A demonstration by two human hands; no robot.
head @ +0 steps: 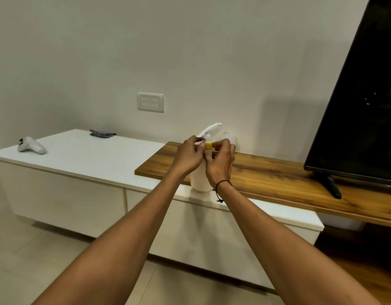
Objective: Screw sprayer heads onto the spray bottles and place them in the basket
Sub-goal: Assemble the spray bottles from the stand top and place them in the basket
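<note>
Both hands, left hand (188, 155) and right hand (221, 160), are gripping a white plastic spray bottle (200, 180) at its yellow collar (208, 145) on the wooden counter (278, 181); no label is readable.

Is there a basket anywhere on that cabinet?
No, the white cabinet holds only a game controller and a folded cloth; no basket shows.

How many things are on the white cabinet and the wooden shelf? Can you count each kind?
Spray bottles: 1, plus maybe another behind the hands, too hidden to tell
Game controllers: 1
Folded grey cloths: 1
TVs: 1
Total: 4 sure
</note>
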